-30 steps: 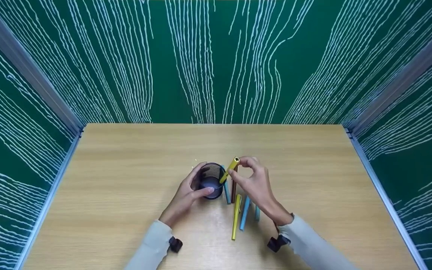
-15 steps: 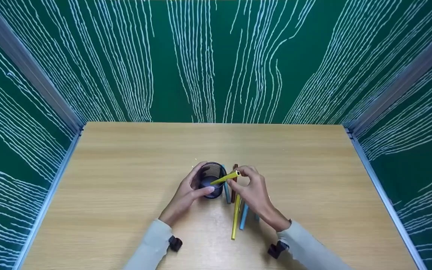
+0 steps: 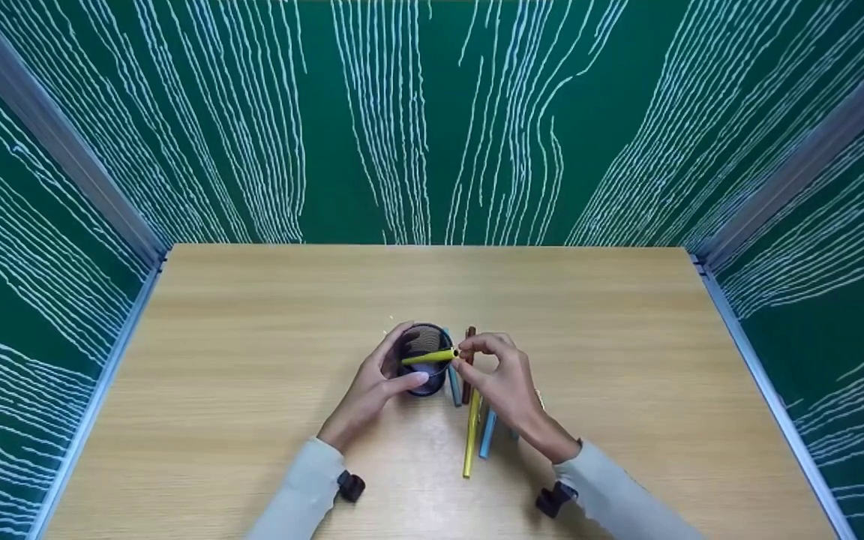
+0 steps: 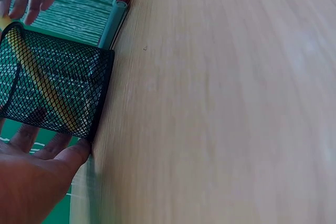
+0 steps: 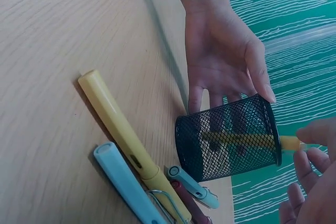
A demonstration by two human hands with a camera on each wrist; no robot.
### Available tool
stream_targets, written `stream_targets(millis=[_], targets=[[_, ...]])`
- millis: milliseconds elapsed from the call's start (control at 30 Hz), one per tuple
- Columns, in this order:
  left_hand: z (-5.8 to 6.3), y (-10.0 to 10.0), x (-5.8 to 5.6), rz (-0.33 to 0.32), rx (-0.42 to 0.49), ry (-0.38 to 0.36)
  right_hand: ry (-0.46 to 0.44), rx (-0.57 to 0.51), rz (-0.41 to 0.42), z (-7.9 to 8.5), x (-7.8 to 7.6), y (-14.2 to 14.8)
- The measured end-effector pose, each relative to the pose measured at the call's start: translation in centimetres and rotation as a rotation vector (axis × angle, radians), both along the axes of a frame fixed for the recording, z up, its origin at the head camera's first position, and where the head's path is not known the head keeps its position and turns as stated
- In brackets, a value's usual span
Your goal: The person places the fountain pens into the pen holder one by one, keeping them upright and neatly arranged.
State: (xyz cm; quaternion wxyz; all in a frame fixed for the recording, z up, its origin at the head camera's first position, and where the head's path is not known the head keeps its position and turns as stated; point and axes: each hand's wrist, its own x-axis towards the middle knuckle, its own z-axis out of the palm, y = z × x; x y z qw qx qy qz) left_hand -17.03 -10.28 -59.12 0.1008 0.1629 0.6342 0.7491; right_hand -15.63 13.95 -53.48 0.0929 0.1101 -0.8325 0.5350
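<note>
My left hand [image 3: 372,382] grips a black mesh pen cup [image 3: 427,339], fingers round its side and thumb at the rim. A yellow pen [image 3: 428,357] slants inside the cup, its upper end at the rim. With thumb and forefinger, my right hand [image 3: 503,382] pinches that upper end. Through the mesh in the left wrist view, the yellow pen [image 4: 42,82] runs down towards the cup's base. Right of the cup lie a teal pen [image 3: 454,391] and a dark red pen [image 3: 466,391]. Nearer the front are another yellow pen [image 3: 469,450] and a light blue pen [image 3: 487,436].
A wooden table [image 3: 267,300] bears everything. Part of one more blue pen [image 3: 514,434] shows beneath the right wrist. Green panels [image 3: 447,150] with white wavy lines stand behind and at both sides. Each sleeve carries a small black device [image 3: 351,487].
The right hand has moved left and lowered the yellow pen, which has tipped from beside the rim to lying slanted inside the cup. The left hand and cup have stayed put.
</note>
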Motion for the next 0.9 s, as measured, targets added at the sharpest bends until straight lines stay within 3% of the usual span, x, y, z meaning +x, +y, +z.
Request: stream_targets(millis=[333, 900], targets=[[0.1, 0.1, 0.0, 0.005, 0.017, -0.026, 0.018, 0.000, -0.018, -0.6, 0.4, 1.9], [0.1, 0.1, 0.2, 0.011, 0.025, -0.036, -0.121, -0.006, -0.144, -2.4, 1.9, 6.8]])
